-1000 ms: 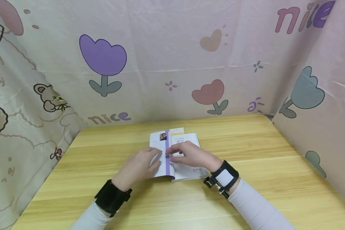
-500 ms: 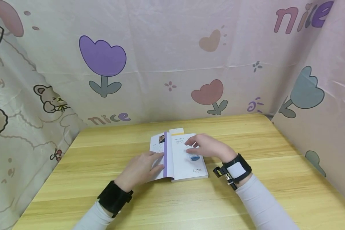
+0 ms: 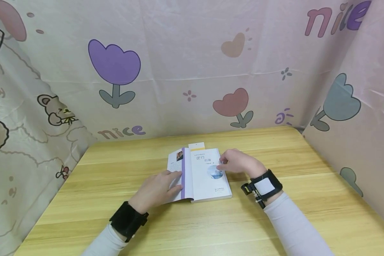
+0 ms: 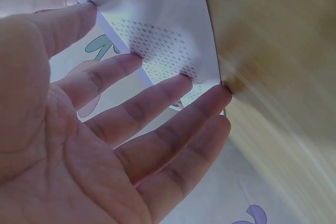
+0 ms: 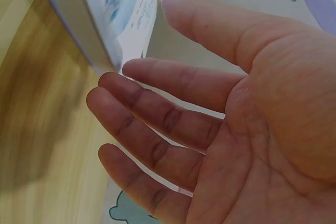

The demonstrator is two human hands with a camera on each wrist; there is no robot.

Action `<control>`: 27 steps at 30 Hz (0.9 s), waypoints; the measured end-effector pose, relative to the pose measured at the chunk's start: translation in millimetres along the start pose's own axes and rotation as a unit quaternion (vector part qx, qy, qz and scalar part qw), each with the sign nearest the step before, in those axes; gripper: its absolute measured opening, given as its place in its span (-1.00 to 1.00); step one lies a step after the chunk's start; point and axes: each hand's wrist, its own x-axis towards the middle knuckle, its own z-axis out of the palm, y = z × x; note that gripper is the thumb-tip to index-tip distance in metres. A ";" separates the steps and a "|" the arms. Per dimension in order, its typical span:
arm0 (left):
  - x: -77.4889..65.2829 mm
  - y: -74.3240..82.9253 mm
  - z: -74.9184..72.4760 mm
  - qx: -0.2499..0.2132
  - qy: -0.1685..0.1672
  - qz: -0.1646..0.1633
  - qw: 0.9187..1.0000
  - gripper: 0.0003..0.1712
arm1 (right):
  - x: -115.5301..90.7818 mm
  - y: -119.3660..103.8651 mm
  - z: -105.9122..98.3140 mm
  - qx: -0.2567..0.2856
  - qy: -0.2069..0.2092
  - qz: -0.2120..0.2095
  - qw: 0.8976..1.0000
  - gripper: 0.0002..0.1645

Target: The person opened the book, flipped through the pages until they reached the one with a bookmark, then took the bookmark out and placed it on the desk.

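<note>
A paperback book (image 3: 208, 186) lies with its front cover turned over to the left, showing a white title page with a round blue picture. The cover's inner flap (image 3: 174, 164), white with small print, a photo and a purple strip, is under my left hand (image 3: 156, 188). In the left wrist view, the outstretched fingertips (image 4: 185, 81) of that hand rest on the printed flap and its edge. At the book's right edge is my right hand (image 3: 241, 165), loosely bent. The right wrist view has its fingertips beside the page corner (image 5: 128, 51), with nothing gripped.
A white card with a yellow band (image 3: 196, 146) sticks out past the book's top edge. The wooden table (image 3: 115, 167) meets a patterned cloth backdrop (image 3: 169, 53) at the back and sides. Both wrists wear black straps.
My right hand has moved right from the purple strip across the title page to the book's right edge, uncovering the page. My left hand stays on the flap, shifting only slightly.
</note>
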 end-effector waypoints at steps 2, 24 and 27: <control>0.0 0.2 -0.3 0.001 -0.003 -0.002 1.000 -0.39 | 0.1 1.8 0.6 -0.002 -0.001 0.008 1.000 -0.74; -1.0 0.3 4.8 0.035 -0.005 -0.002 0.999 -0.42 | -4.5 -0.2 -2.6 -0.002 0.011 0.022 1.000 -0.74; -0.9 0.1 5.2 0.037 -0.003 0.001 0.999 -0.42 | -3.9 -1.5 -4.0 0.008 0.027 0.028 0.999 -0.81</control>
